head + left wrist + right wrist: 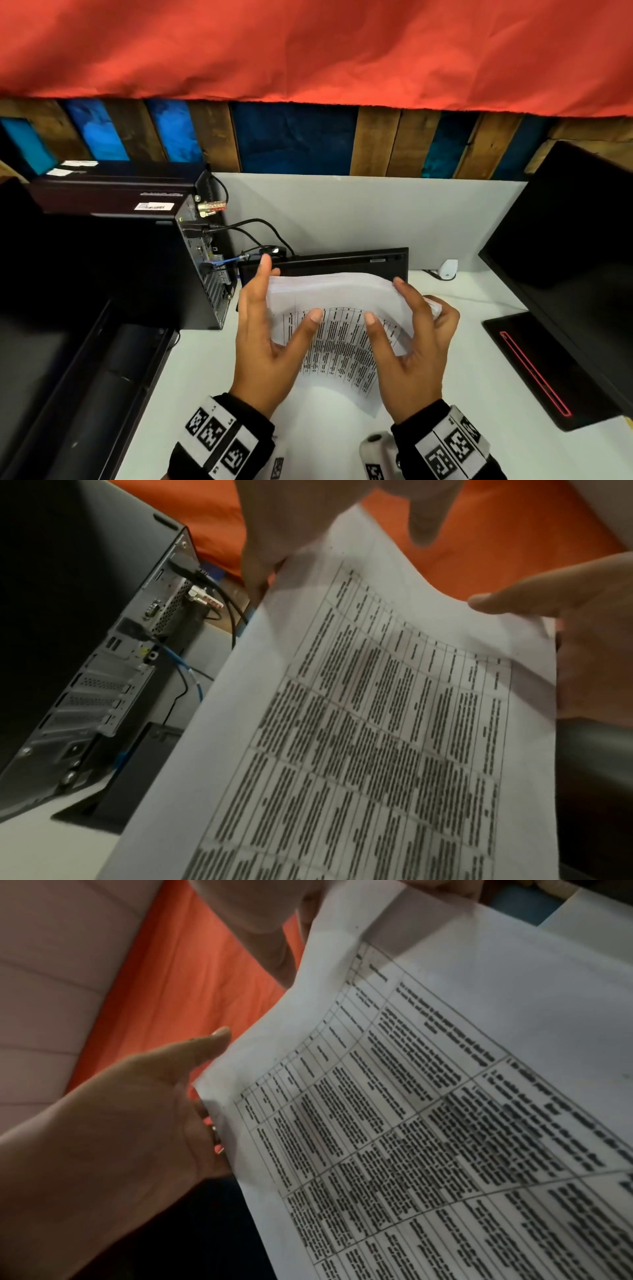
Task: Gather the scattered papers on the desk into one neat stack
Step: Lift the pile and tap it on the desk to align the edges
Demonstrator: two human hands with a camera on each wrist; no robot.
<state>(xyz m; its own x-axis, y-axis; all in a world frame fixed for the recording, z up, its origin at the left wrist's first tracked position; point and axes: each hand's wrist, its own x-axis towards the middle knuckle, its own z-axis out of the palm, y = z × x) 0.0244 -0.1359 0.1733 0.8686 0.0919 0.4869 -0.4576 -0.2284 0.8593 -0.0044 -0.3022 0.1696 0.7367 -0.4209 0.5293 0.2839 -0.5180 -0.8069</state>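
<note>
A stack of white papers (342, 339) with a printed table on the front sheet stands nearly upright over the white desk (212, 394), bowed at its top. My left hand (270, 329) holds its left edge, thumb on the front and fingers behind. At the right edge my right hand (414, 335) holds the same way. The left wrist view shows the papers (377, 723) between my left fingers (308, 520) and my right hand (582, 642). In the right wrist view the papers (445, 1096) fill the right side, with my left hand (137, 1110) at their edge. Whether the bottom edge touches the desk is unclear.
A black computer tower (191, 267) with plugged cables stands just left of the papers. A flat black device (325, 262) leans behind them against the grey partition. A black monitor (565, 240) and its base (534, 363) stand at the right. A small white object (447, 269) lies at the back.
</note>
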